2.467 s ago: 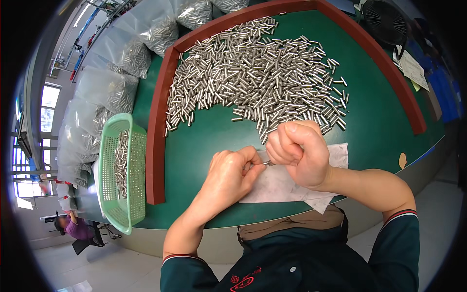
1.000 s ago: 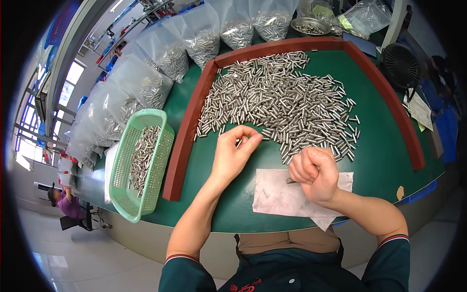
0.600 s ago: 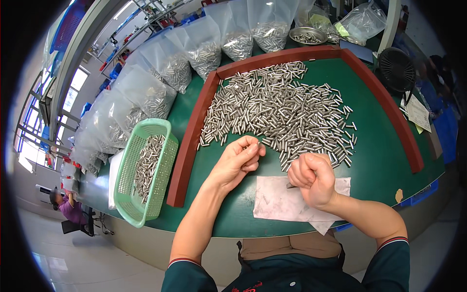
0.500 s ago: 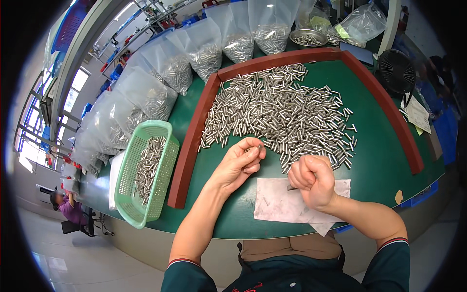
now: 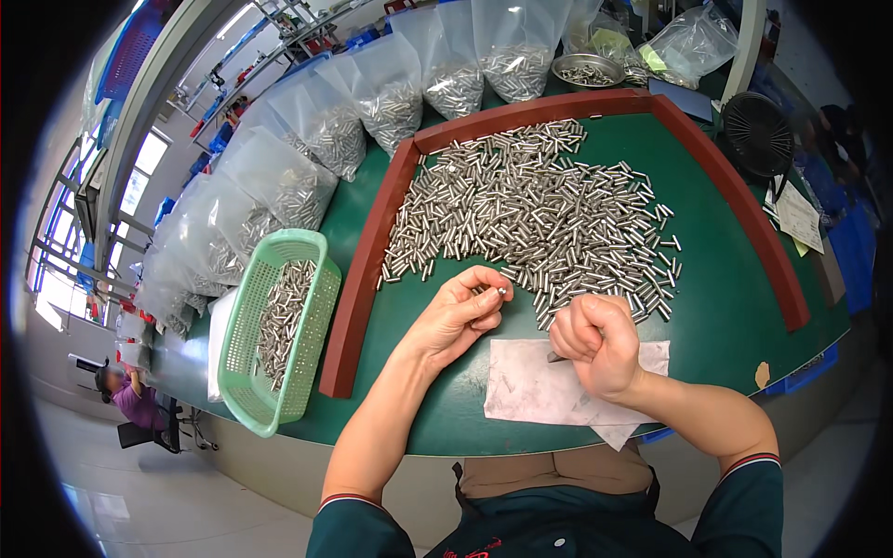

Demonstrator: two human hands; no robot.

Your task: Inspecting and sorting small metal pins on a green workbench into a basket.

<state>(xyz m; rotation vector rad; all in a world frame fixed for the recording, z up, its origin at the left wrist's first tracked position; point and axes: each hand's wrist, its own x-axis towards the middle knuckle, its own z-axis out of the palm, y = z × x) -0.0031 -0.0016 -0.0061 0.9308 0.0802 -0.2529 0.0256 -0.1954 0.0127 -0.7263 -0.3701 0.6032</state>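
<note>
Counter (image 5: 716,307), green, carries a heap of metal pins (image 5: 530,214); a green basket (image 5: 312,361) with more sits at eight o'clock from it, a pale cloth (image 5: 521,381) at six. Seconds ago the person's hands met at that cloth; now they're apart. The right hand (image 5: 600,344) makes a tight fist over it, fingers around a grey piece (image 5: 555,357) poking out toward nine. The left hand (image 5: 456,316), at the cloth's ten o'clock, has its fingers pinched on one pin (image 5: 503,290), shiny tip showing.
</note>
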